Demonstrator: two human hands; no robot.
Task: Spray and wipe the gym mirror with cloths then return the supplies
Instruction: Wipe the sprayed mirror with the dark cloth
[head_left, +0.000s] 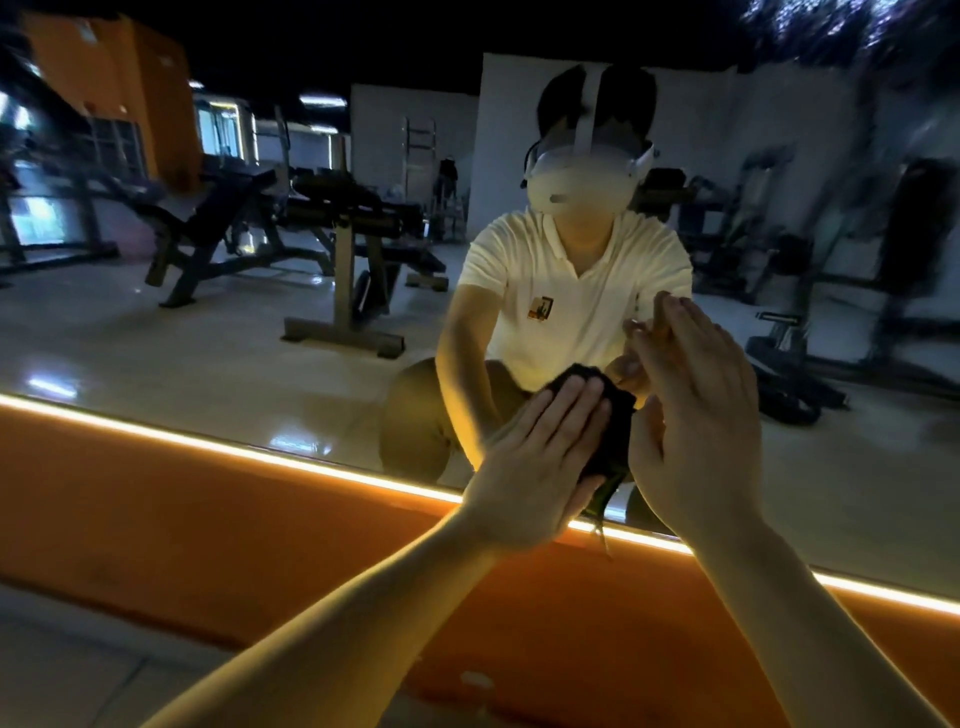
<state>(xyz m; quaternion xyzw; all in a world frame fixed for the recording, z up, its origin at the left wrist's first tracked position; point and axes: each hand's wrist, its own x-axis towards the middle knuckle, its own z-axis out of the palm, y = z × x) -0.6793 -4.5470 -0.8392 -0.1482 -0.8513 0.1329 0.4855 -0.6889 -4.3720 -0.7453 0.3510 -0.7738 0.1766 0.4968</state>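
The gym mirror (260, 338) fills the upper part of the head view and reflects a crouching person in a pale shirt. My left hand (540, 457) lies flat with straight fingers on a dark cloth (610, 441), pressing it against the glass near the mirror's lower edge. Loose threads of the cloth hang down over the light strip. My right hand (696, 410) is raised just to the right of the cloth, fingers straight and together, holding nothing; whether it touches the glass I cannot tell. No spray bottle is in view.
A glowing light strip (218, 447) runs along the mirror's bottom edge above an orange wall base (234, 530). A pale tiled floor (67, 660) lies at the lower left. Benches and weight machines appear only as reflections.
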